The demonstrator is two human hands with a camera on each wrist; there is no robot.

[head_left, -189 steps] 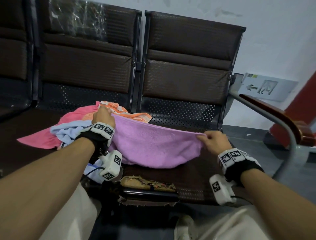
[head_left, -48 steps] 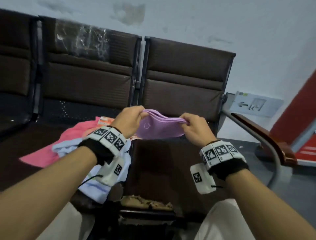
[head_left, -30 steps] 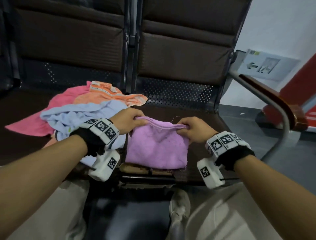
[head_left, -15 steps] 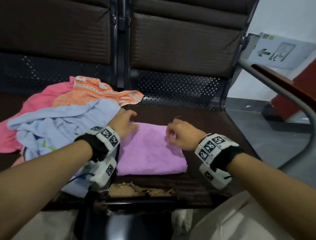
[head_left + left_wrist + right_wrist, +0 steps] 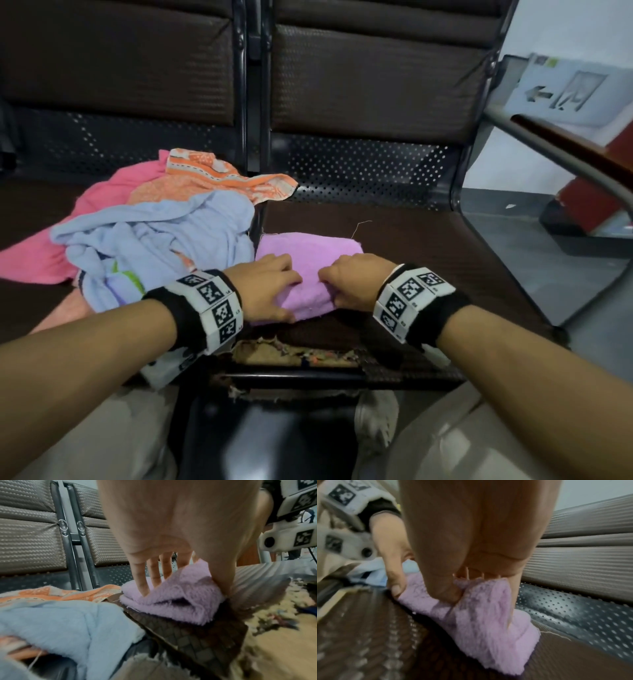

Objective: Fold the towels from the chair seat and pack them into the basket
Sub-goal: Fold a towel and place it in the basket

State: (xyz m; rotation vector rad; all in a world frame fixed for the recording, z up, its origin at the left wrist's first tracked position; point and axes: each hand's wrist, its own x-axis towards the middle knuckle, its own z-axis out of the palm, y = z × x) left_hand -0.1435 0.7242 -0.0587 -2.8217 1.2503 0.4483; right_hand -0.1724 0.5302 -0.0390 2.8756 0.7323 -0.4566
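Seating row of dark brown padded chairs (image 5: pixel 373 85), its right-hand seat (image 5: pixel 428 260) carrying the work; the front lip of that seat is torn, with crumbling foam (image 5: pixel 294 354) exposed. Half a second earlier the purple towel (image 5: pixel 308 274) lay flat as a folded rectangle under two loosely resting hands; now its near edge is raised off the seat, pinched at both near corners, so a further fold away from the person appears to be under way. Left hand (image 5: pixel 263 291) grips the near left corner, thumb beneath and fingers (image 5: pixel 144 578) spread on top, as the left wrist view shows. Right hand (image 5: pixel 356 284) grips the near right corner, thumb (image 5: pixel 447 592) pressed into the pile with the fingers behind the cloth. The far half of the towel still lies on the seat. Judged from this, one towel is nearly folded and none is packed: the light blue towel (image 5: pixel 161 240), pink towel (image 5: pixel 44 253) and orange patterned towel (image 5: pixel 219 181) remain heaped, unfolded, on the neighbouring seat just left of the purple one, and no basket is in view. Writing: a grey wall sign (image 5: pixel 568 92) bears a left-pointing arrow and a pictogram, no legible words; the wrist bands (image 5: pixel 407 294) carry black-and-white square fiducial markers.
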